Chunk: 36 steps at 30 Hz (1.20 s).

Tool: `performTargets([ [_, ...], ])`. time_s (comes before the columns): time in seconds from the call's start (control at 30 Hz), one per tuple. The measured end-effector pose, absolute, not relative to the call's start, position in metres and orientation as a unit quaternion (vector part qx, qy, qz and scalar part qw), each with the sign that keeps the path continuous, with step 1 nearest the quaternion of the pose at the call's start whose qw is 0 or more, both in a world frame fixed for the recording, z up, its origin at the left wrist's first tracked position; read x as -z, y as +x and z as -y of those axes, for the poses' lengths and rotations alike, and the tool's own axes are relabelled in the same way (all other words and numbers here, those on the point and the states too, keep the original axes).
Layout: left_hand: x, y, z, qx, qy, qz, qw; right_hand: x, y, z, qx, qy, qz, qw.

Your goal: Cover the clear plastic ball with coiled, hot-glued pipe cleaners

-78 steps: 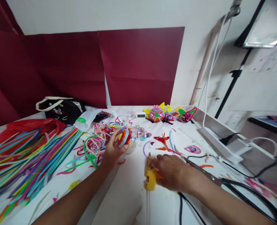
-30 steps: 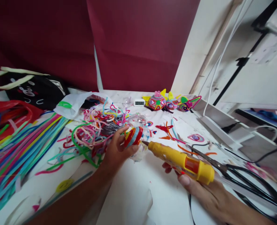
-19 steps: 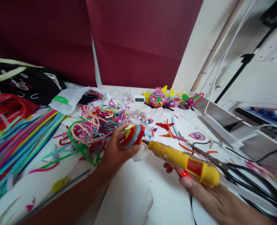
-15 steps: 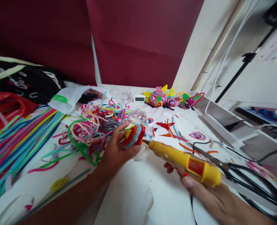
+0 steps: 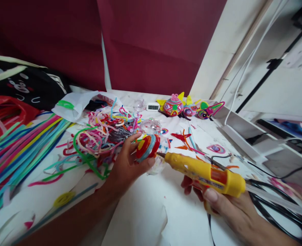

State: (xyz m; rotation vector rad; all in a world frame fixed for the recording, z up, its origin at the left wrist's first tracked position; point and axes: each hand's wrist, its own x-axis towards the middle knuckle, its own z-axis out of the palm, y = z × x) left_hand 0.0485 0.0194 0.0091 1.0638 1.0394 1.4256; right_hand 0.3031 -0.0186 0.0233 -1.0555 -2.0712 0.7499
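Between the thumb and fingers of my left hand is a small ball wrapped in red, blue, orange and yellow pipe cleaner. My right hand grips a yellow hot glue gun with a clear glue stick out of its back end. The gun's dark nozzle points left and is at the ball's right side; whether it touches cannot be made out. Behind the ball are clear plastic balls, partly hidden by it. A heap of curled pipe cleaners lies just beyond my left hand.
Straight pipe cleaners lie in a bundle at left, near a black bag. Decorated balls and a small digital clock stand at the back. Black-handled scissors lie under the right hand's side, near a power strip.
The glue gun and my right hand have shifted slightly right and up, the nozzle staying by the ball. My left hand keeps its hold, and the camera view has moved slightly.
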Motion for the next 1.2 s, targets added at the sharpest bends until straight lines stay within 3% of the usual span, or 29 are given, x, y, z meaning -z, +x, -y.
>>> performTargets([
  [0.23, -0.006, 0.046, -0.021, -0.581, 0.453, -0.425, 0.526, -0.029, 0.297, 0.020, -0.365, -0.401, 0.752, 0.375],
  [0.77, -0.005, 0.048, -0.021, -0.586, 0.437, -0.430, 0.530, -0.030, 0.299, 0.021, -0.173, -0.394, 0.848, 0.309],
  [1.2, -0.007, 0.050, -0.020, -0.588, 0.431, -0.436, 0.527, -0.043, 0.290, 0.018, -0.107, -0.324, 0.871, 0.352],
])
